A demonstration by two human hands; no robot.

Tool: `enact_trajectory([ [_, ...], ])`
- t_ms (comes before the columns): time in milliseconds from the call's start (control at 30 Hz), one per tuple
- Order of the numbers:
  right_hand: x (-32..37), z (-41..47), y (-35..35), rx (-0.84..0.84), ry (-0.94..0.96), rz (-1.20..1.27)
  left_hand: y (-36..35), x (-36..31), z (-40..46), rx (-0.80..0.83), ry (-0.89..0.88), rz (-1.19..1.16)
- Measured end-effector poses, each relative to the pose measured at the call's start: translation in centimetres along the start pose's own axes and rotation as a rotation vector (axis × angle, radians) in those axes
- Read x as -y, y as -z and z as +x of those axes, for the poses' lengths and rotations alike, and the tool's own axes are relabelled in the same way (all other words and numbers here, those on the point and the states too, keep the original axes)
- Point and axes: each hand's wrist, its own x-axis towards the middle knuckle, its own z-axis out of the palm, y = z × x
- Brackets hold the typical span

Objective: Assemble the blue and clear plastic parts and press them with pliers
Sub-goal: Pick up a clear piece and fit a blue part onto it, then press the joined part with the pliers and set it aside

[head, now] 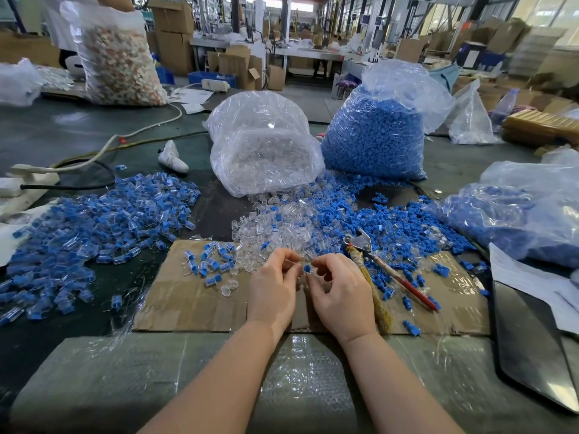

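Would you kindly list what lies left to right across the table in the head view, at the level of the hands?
Pile of assembled blue-and-clear parts → small assembled cluster on the cardboard → left hand → blue part → right hand → pliers → bag of blue parts.

No lettering, label, brand or number can be read anywhere on this workshop table (47, 133) (the cardboard boxes (175, 32) and distant signs behind are too blurred to make out).

pliers (388, 264) on cardboard (194, 302), right of hands | two bags (263, 145) behind | assembled pile (94, 233) left
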Motion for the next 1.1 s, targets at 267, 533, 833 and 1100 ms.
enact_trajectory([
  [267,0.0,0.1,0.2,0.002,0.042,0.023,0.2,-0.2,-0.1,0.016,-0.010,0.020],
  [533,0.1,0.2,0.8,-0.015,-0.024,0.002,0.1,-0.4,0.0,0.004,0.009,-0.015],
  [833,-1.7,1.6,3.6,0.297,-0.663,-0.644,0.1,-0.7,0.3,0.011,0.110,-0.084],
  [1100,-0.6,2.3,4.8,0.316,-0.537,-0.666,0.5,-1.9,1.1,0.043,0.211,-0.210],
])
